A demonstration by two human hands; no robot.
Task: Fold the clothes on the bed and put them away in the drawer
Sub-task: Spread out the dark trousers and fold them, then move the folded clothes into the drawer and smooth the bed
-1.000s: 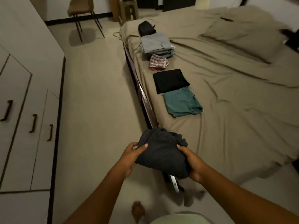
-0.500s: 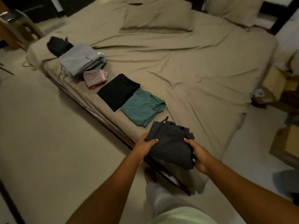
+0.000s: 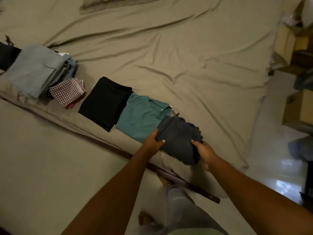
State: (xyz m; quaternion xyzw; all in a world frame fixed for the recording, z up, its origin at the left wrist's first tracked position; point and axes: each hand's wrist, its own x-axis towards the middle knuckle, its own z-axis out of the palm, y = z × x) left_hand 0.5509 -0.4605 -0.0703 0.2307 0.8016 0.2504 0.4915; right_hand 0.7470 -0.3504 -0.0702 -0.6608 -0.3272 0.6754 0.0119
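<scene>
I have both hands on the dark grey garment [image 3: 179, 138], a loosely folded bundle at the near edge of the bed [image 3: 186, 65], at the end of the row just beside the teal shirt [image 3: 142, 114]. My left hand [image 3: 153, 141] grips its left side, thumb over the top and fingers tucked beneath. My right hand [image 3: 205, 153] pinches the near right corner with curled fingers. Neither hand is slack, and both hold the same piece. The step, as I judge it, is to set this bundle down square with the row. To do it well I would lower it flat with the folds pinned, then draw the lower fingers out sideways so the layers do not spring open. The bundle looks thicker and more rumpled than the flat black garment [image 3: 106, 102] beyond the teal one, so a smoothing press on top would help. I would also leave a small gap so it does not drag the teal shirt's corner. I cannot tell whether the bundle already rests on the sheet or hangs just above it, nor whether it overlaps the teal shirt or only touches it. Its underside and the fingers beneath it are hidden. No drawer is in view. The grey stack [image 3: 37, 68] and the checked cloth [image 3: 67, 90] are blurred, and a dark item [image 3: 6, 55] at the far left is cut off by the frame. The boxes [image 3: 286, 43] at the right are dim and hard to read.
</scene>
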